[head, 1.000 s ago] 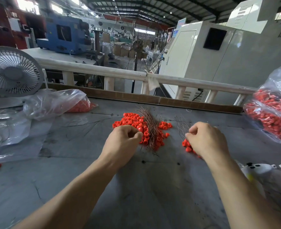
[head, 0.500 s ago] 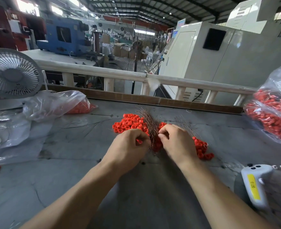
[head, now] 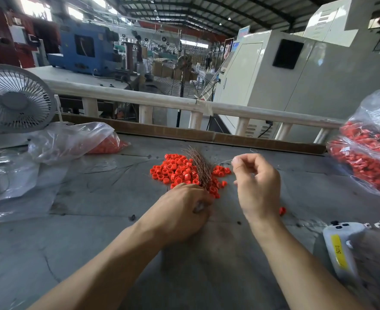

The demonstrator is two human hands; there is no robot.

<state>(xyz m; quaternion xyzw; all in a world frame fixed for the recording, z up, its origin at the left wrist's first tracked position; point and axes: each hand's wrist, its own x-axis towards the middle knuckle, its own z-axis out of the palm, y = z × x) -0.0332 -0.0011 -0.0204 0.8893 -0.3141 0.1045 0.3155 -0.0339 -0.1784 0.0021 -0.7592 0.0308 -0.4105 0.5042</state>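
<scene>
Since a second ago a single wire is drawn from the wire bundle mid-worktop, pinched in the raised right hand. The left hand is curled at the bundle's base, its grip unseen. Capping from the red caps is judged next.

Bright daylight enters via blown-out windows upper left. Shadows soft. Wide-angle bending at frame edges; left hand slightly blurred.

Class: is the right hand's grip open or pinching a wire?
Pinching: the right hand holds a thin wire between fingertips, near the red caps.
</scene>
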